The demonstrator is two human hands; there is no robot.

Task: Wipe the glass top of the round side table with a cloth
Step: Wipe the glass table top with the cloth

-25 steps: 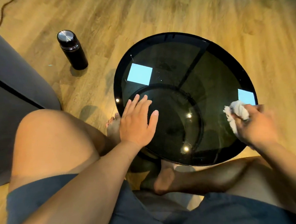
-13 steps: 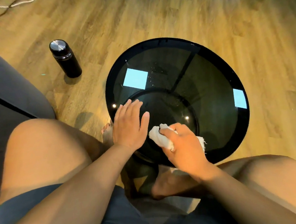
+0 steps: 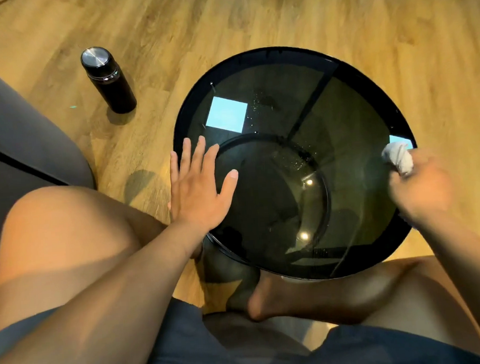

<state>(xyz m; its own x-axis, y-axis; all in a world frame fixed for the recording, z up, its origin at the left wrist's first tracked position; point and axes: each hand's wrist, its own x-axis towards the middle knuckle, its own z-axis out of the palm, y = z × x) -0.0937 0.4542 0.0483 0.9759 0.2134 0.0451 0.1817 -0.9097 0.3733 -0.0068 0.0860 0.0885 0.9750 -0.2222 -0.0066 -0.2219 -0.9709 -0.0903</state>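
Observation:
The round side table's dark glass top [image 3: 352,134] with its black rim fills the middle right of the head view. Small specks or droplets show on the glass near its centre. My left hand [image 3: 198,190] lies flat on the left edge of the glass, fingers spread, holding nothing. My right hand [image 3: 421,189], motion-blurred, sits at the right rim and grips a crumpled white cloth [image 3: 399,158] pressed on the glass edge.
A black flask with a steel cap [image 3: 108,80] stands on the wooden floor to the left of the table. A grey sofa [image 3: 11,135] lies at the far left. My bare knees and a foot [image 3: 272,301] sit close under the table's near edge.
My right hand swept the cloth from the near-left part of the glass, beside my left hand, across to the right rim. My left hand stays flat on the left edge.

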